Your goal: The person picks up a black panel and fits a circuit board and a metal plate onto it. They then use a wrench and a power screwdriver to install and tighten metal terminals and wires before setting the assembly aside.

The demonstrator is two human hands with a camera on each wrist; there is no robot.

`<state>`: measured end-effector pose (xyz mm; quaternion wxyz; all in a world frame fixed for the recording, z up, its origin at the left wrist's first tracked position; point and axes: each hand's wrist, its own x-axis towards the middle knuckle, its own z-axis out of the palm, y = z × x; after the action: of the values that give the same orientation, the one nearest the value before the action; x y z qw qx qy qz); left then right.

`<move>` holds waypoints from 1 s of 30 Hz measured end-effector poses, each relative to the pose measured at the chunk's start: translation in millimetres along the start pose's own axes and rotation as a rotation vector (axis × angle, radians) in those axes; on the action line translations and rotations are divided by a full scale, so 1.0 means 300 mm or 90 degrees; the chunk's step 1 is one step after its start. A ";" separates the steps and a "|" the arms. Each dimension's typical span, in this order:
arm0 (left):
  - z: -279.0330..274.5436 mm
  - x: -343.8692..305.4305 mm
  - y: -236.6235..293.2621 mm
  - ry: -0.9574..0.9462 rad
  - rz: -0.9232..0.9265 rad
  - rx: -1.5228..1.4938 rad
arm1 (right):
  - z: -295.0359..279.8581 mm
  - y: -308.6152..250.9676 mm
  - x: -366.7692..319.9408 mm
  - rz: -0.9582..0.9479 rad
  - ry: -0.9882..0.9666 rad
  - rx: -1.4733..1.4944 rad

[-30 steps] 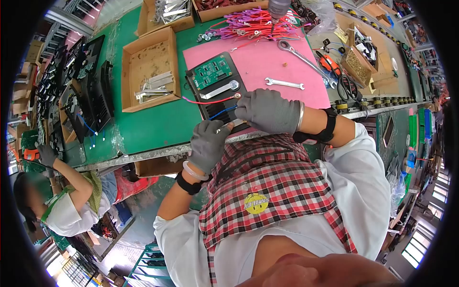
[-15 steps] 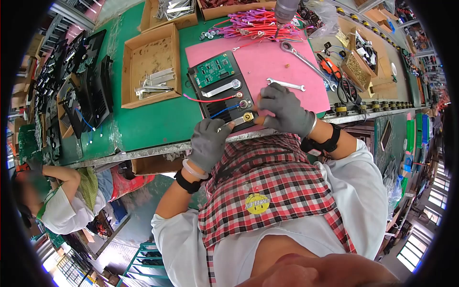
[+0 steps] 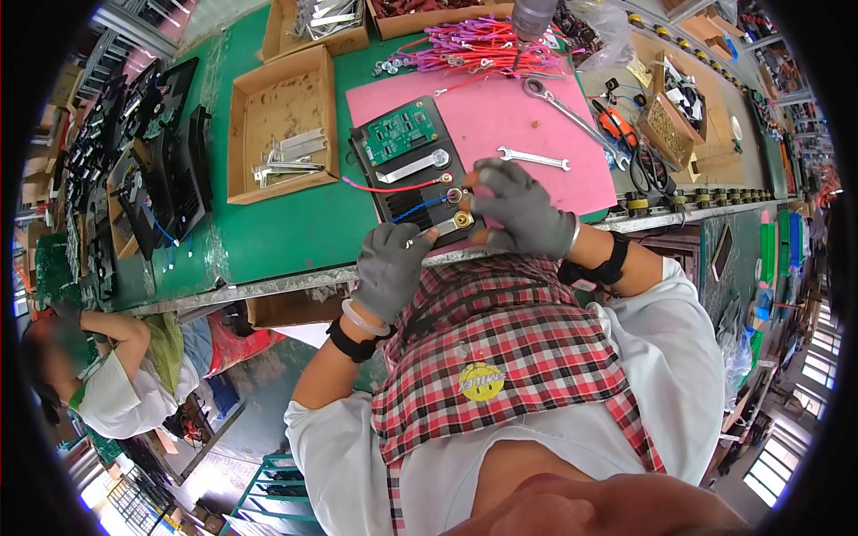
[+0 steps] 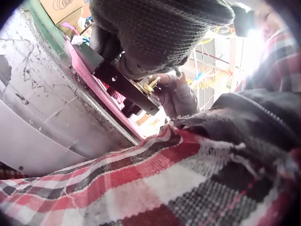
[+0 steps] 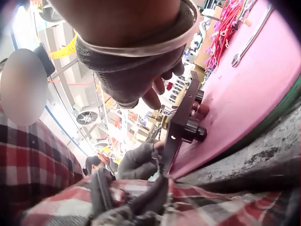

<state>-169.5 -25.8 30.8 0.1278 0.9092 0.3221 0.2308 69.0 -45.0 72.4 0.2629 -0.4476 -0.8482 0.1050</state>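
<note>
On the bench lies a black panel with a green circuit board, a red wire and a blue wire. My gloved left hand pinches the left end of a metal strip at the panel's near end, thumb on top. A brass nut sits at the strip's right end, also visible in the right wrist view. Just right of it, my gloved right hand has its fingers loosely bent and spread, fingertips close to the nut. Terminals stick out below the panel.
An open-ended wrench and a ratchet wrench lie on the pink mat. Above them hangs a driver tool near piled red wires. A cardboard box holds metal strips. Another person sits at left.
My right hand moved right off the blue wire's end and uncovered the brass nut, then came slightly back left with its fingers spread. My left hand stayed on the strip.
</note>
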 end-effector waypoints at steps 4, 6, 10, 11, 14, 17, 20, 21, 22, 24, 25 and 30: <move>-0.006 0.005 0.001 -0.006 -0.001 0.001 | -0.003 0.033 -0.019 0.005 0.039 0.044; -0.006 0.004 0.003 -0.001 -0.003 -0.006 | 0.025 0.001 0.002 0.040 0.045 -0.010; -0.017 0.014 0.006 -0.012 0.002 0.000 | 0.096 0.016 -0.012 0.033 0.053 -0.024; -0.019 0.015 0.010 0.000 0.002 0.002 | 0.096 0.015 -0.015 0.060 0.047 -0.009; -0.020 0.019 0.012 0.025 0.005 0.008 | 0.088 0.003 -0.017 0.119 0.035 0.021; -0.012 0.011 0.007 0.018 0.002 0.004 | 0.075 -0.010 -0.007 0.113 0.025 0.035; -0.008 0.010 0.001 0.004 0.002 -0.006 | 0.099 0.010 -0.017 0.091 0.036 0.037; -0.011 0.013 0.003 0.003 0.001 -0.005 | 0.101 0.005 -0.009 0.094 0.047 0.012; -0.013 0.013 0.005 0.000 -0.001 -0.004 | 0.100 0.000 -0.005 0.097 0.057 -0.012; -0.014 0.014 0.008 -0.002 -0.001 -0.003 | 0.081 -0.015 0.004 0.137 0.051 0.021; -0.016 0.011 0.008 -0.003 -0.003 -0.001 | 0.076 -0.019 0.010 0.155 0.048 0.039; -0.011 0.018 0.010 0.009 -0.001 -0.004 | 0.099 0.000 -0.003 0.095 0.080 0.052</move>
<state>-165.8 -24.3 36.5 0.1285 0.9068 0.3231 0.2383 53.3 -43.9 47.2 0.3254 -0.5043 -0.7891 0.1307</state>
